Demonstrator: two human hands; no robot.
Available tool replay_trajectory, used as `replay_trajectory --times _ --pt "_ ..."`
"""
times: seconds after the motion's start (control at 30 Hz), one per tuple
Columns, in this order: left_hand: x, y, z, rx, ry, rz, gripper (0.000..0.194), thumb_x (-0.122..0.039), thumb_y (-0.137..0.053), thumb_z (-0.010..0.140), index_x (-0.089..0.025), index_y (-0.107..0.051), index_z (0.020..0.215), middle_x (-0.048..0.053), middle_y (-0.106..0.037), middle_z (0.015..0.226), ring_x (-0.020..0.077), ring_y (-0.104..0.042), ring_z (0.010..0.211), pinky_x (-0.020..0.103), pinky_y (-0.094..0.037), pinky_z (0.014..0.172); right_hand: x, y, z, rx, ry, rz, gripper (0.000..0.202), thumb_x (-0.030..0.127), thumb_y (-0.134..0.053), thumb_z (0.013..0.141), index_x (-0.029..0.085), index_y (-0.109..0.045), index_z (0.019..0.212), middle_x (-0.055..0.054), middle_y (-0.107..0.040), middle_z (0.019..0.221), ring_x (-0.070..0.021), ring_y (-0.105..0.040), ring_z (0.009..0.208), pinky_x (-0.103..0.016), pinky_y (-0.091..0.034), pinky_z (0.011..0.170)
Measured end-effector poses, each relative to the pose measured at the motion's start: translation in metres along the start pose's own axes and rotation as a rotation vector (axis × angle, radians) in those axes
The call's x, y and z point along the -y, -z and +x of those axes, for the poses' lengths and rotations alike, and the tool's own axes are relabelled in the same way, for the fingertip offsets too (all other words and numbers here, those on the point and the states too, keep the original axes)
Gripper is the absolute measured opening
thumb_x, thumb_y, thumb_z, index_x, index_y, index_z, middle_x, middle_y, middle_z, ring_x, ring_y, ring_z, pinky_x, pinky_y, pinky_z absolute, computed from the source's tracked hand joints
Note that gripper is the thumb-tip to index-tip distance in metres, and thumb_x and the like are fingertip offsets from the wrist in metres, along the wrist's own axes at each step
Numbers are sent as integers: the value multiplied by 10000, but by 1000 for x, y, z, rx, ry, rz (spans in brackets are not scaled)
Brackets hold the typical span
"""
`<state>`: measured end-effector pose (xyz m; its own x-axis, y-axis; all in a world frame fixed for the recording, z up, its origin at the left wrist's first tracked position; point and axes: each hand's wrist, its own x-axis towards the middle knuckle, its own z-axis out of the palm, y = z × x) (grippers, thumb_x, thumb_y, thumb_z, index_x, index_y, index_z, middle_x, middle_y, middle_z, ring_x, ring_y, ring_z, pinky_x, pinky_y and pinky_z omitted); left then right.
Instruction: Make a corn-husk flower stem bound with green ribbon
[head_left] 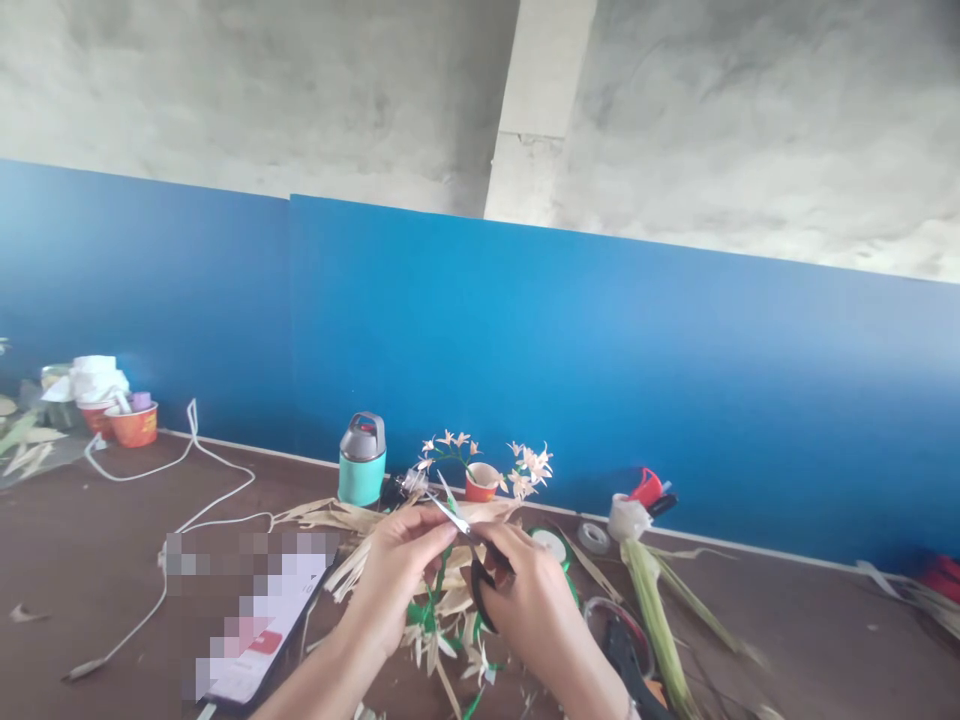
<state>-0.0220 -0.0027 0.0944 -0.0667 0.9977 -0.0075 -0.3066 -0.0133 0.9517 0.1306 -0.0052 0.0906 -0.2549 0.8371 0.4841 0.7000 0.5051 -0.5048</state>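
Black-handled scissors [484,585] are in my right hand [529,585], fingers wrapped round the handles, with the blades spread apart. My left hand [401,565] pinches a green-wrapped stem [442,575] close beside the blades. Pale flowers [427,640] with green wrapping hang below my hands. Dry husk strips [337,515] lie around and behind them. Beyond my hands, a small red and white cup [482,482] stands between sprays of pale blossoms [531,467]. A roll of green tape [551,545] lies just right of my right hand.
A phone [274,630] lies at the left near a white cable [217,517]. Behind are a teal flask [362,465] and a blue partition [480,340]. Red bowls [135,425] stand far left. On the right are a tape roll [594,538] and green husks [652,620].
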Motion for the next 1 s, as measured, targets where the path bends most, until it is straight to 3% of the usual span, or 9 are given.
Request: replay_trajectory --times 0.37,0.63,0.8,1.0 --pt "1 5 1 31 -68 169 166 -315 -699 633 -150 -683 613 -20 -524 465 89 -451 416 204 -346 422 -2 -9 0 -17 53 -37 407 76 -476 639 213 -665 973 -25 -649 727 -145 -559 610 -219 -428 594" --pt "1 4 0 60 -60 180 175 -319 -686 664 -146 -696 641 9 -580 482 118 -517 447 224 -412 442 -4 -11 -1 -29 58 -85 475 64 -462 608 205 -647 1023 -45 -658 808 -157 -584 650 -233 -441 626" --pt "0 2 -1 44 -31 150 164 -304 -711 628 -143 -690 603 13 -591 488 124 -536 449 223 -423 436 -6 -13 -2 -44 58 -201 499 57 -455 561 209 -671 985 -37 -658 744 -163 -577 607 -227 -413 564" --pt "1 4 2 51 -8 133 147 -277 -704 625 -136 -681 592 13 -592 503 124 -544 459 218 -428 434 -11 -15 -3 -42 71 -212 489 44 -457 596 226 -676 994 -29 -669 717 -162 -596 609 -222 -395 563"
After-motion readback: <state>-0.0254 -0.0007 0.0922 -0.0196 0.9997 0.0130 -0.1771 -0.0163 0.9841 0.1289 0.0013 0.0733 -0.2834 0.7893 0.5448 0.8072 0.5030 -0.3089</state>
